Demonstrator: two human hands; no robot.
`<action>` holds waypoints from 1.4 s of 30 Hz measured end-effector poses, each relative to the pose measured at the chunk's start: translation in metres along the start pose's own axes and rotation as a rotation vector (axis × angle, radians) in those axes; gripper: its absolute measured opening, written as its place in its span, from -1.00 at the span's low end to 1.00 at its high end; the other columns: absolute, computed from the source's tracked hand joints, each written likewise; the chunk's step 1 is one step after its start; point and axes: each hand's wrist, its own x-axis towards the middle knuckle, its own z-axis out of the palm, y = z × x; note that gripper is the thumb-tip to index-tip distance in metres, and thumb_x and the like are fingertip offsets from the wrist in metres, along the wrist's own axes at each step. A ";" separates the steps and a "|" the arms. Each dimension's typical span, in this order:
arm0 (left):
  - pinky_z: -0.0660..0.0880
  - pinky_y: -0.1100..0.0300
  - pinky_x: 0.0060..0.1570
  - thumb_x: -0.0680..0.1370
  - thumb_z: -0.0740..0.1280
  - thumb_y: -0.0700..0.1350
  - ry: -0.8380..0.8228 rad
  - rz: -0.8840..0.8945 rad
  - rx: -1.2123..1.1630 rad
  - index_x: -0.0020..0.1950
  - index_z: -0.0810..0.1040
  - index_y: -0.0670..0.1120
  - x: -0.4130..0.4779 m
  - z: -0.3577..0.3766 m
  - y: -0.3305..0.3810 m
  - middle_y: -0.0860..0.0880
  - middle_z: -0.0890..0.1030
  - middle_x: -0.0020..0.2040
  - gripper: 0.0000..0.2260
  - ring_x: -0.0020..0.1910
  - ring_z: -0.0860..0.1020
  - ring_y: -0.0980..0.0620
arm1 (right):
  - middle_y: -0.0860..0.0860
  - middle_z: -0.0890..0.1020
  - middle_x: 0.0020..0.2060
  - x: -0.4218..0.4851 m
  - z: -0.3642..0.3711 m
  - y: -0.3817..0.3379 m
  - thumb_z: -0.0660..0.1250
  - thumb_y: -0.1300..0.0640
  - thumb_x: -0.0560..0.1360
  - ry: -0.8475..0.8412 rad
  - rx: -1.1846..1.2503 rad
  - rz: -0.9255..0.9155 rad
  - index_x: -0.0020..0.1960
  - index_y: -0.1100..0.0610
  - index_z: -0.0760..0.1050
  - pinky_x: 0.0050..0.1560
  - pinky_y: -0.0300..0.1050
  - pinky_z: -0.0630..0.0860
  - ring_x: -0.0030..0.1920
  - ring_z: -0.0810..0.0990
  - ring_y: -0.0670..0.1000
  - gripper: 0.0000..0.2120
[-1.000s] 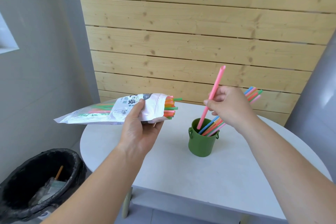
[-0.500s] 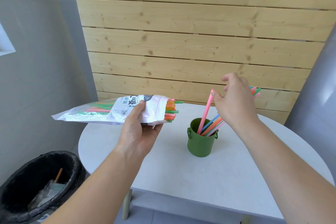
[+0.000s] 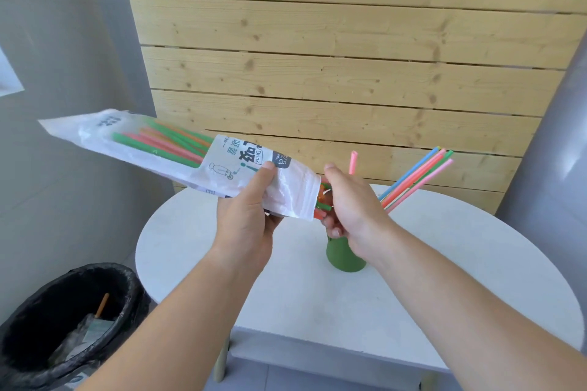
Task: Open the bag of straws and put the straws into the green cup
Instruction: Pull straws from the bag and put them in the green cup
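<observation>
Two hands work above the white table [image 3: 444,279]. Leftmost, the bag of straws [image 3: 178,155] slants up to the left, gripped near its open mouth by the left hand [image 3: 251,219]. Right hand [image 3: 352,209] curls at that mouth, fingers around protruding straw ends [image 3: 322,208]. Green cup [image 3: 341,255] stands beneath it, holding straws [image 3: 419,174] fanning right.

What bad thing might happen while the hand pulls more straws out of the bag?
1. The white plastic straw bag is tilted with its open mouth lowest, so loose straws might slide out past the right hand onto the round white table.
2. The right forearm hangs just above the small green cup; a bump might tip it, since its colourful straws lean far to one side.
3. The left hand pinches only near the bag's mouth, so a hard tug might slip the bag.
</observation>
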 end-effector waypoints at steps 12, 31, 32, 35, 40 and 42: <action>0.63 -0.09 0.10 0.57 0.45 -0.14 0.098 -0.103 -0.083 0.33 0.58 -0.14 0.003 0.001 -0.002 -0.12 0.72 0.14 -0.67 0.15 0.68 -0.12 | 0.00 0.48 -0.57 -0.002 -0.002 0.007 0.29 -0.03 0.61 -0.012 -0.032 -0.163 -0.20 0.13 0.47 -0.57 -0.23 0.34 -0.60 0.42 -0.02 -0.71; 0.64 -0.18 0.10 0.60 0.41 -0.15 0.140 -0.178 -0.260 0.40 0.51 -0.18 0.004 -0.003 -0.003 -0.18 0.67 0.29 -0.62 0.24 0.66 -0.15 | -0.04 0.45 -0.55 0.001 -0.021 0.001 0.33 0.02 0.61 0.057 -0.130 -0.294 -0.04 0.19 0.51 -0.56 -0.20 0.34 -0.61 0.38 -0.04 -0.78; 0.65 -0.18 0.08 0.61 0.40 -0.14 0.135 -0.178 -0.268 0.41 0.50 -0.19 0.005 -0.004 -0.002 -0.19 0.66 0.29 -0.62 0.25 0.66 -0.17 | 0.00 0.44 -0.55 0.002 -0.024 0.000 0.31 0.00 0.62 0.073 -0.140 -0.299 -0.06 0.17 0.50 -0.57 -0.19 0.33 -0.62 0.37 -0.03 -0.77; 0.63 -0.20 0.11 0.62 0.39 -0.13 0.113 -0.181 -0.278 0.42 0.48 -0.19 0.006 -0.006 -0.001 -0.22 0.65 0.31 -0.62 0.27 0.63 -0.23 | 0.08 0.47 -0.48 0.001 -0.029 0.000 0.27 -0.16 0.58 0.109 -0.225 -0.299 -0.04 0.11 0.49 -0.59 -0.22 0.35 -0.63 0.40 -0.02 -0.68; 0.61 -0.18 0.18 0.61 0.40 -0.15 0.099 -0.190 -0.259 0.42 0.49 -0.21 0.003 0.000 -0.007 -0.22 0.64 0.32 -0.60 0.29 0.62 -0.20 | 0.04 0.63 -0.40 -0.003 -0.023 0.004 0.38 -0.11 0.56 0.045 -0.059 -0.286 0.08 0.06 0.50 -0.58 -0.21 0.40 -0.59 0.49 -0.02 -0.74; 0.63 -0.13 0.14 0.61 0.40 -0.15 0.105 -0.196 -0.263 0.44 0.48 -0.22 0.004 -0.001 -0.007 -0.23 0.64 0.32 -0.59 0.30 0.62 -0.22 | -0.06 0.57 -0.53 -0.002 -0.025 0.003 0.38 0.01 0.58 0.086 -0.028 -0.317 0.01 0.07 0.50 -0.59 -0.22 0.36 -0.60 0.44 -0.03 -0.85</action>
